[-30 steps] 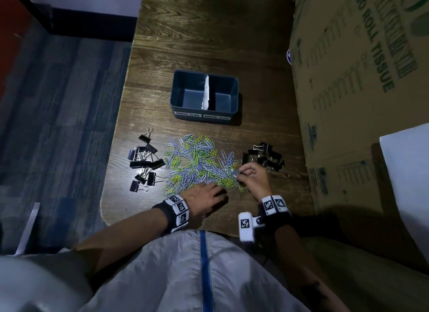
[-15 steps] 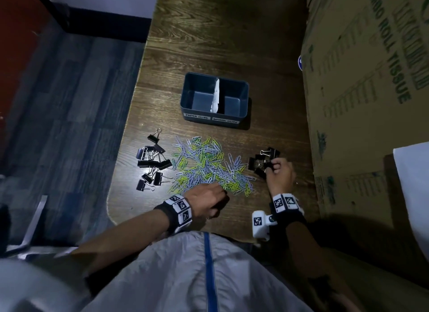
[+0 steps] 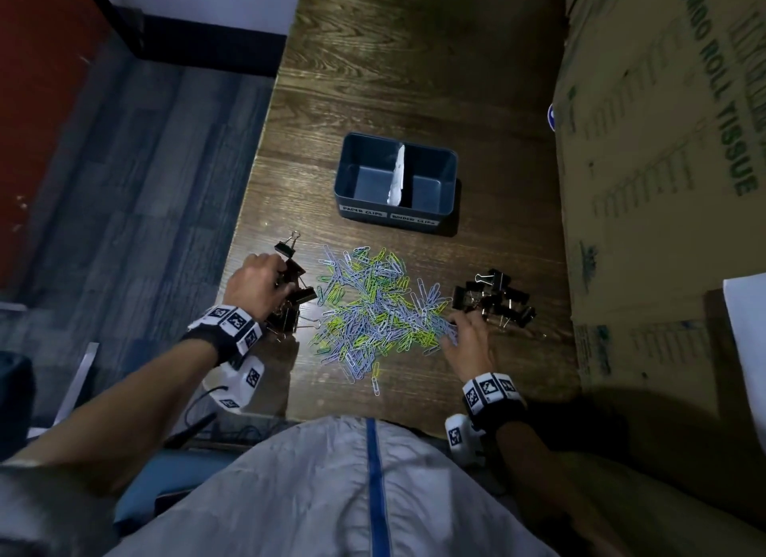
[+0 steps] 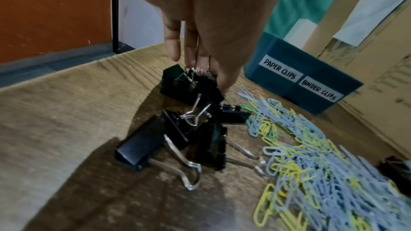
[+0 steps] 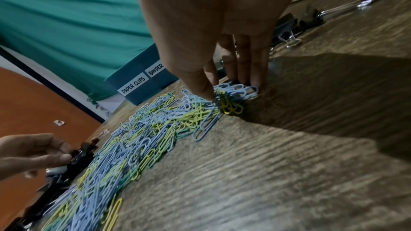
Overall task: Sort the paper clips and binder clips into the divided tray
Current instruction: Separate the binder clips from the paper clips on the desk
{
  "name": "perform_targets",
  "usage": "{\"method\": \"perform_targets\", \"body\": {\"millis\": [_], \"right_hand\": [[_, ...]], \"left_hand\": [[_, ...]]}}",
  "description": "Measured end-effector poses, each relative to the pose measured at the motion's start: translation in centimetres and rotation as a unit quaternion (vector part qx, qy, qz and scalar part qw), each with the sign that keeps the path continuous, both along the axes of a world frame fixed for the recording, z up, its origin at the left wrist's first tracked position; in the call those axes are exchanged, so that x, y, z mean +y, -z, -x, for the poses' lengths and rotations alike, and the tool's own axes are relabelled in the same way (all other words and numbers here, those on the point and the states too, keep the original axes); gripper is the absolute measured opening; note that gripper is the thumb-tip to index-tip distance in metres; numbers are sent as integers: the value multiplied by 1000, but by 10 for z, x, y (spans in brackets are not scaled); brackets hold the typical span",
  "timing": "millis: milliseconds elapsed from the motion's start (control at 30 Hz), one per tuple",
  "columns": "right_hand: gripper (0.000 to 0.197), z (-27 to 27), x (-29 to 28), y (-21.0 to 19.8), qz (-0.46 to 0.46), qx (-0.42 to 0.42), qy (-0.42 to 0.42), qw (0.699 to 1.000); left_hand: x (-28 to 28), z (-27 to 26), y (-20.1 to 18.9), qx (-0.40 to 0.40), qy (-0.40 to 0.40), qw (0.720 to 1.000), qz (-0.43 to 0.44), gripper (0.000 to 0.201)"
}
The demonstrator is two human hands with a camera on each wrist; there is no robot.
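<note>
A dark blue divided tray (image 3: 449, 171) stands mid-table with a white divider, labelled PAPER CLIPS on the left and BINDER CLIPS (image 4: 318, 90) on the right. Both compartments look bare. In front of it lies a pile of blue, yellow and green paper clips (image 3: 373, 307). Black binder clips sit in one heap at the left (image 3: 300, 297) and another at the right (image 3: 495, 297). My left hand (image 3: 265, 281) reaches down on the left heap, and its fingers (image 4: 191, 55) pinch a binder clip (image 4: 177, 80). My right hand (image 5: 231, 92) pinches a bunch of paper clips (image 5: 231, 106) at the pile's right edge.
A big cardboard box (image 3: 663, 183) walls off the table's right side, close to the right binder clip heap. The table's left edge (image 3: 244, 208) drops to grey floor near the left heap. Bare wood lies behind the tray and along the front edge.
My left hand moved from the paper clip pile's near edge to the left binder clip heap and took hold there. My right hand went to the right heap, then back to the paper clips.
</note>
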State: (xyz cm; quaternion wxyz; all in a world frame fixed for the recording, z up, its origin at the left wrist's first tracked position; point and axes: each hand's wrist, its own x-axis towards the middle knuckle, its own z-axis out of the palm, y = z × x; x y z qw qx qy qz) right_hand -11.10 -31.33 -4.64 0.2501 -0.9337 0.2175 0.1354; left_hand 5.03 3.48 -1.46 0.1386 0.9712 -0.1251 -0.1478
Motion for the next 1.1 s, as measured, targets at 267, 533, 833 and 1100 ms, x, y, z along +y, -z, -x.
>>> {"method": "perform_targets", "body": {"millis": [267, 533, 833, 1100], "right_hand": [[43, -2, 16, -3, -47, 2, -106, 993], [42, -4, 20, 3, -15, 9, 1, 1000], [48, -23, 36, 1, -31, -60, -5, 998], [64, -37, 4, 1, -58, -9, 105, 993]], "left_hand": [[-32, 22, -2, -60, 118, 991, 34, 33], [-85, 61, 9, 86, 246, 961, -89, 75], [-99, 70, 13, 73, 282, 956, -44, 73], [-99, 66, 16, 116, 204, 961, -147, 80]]}}
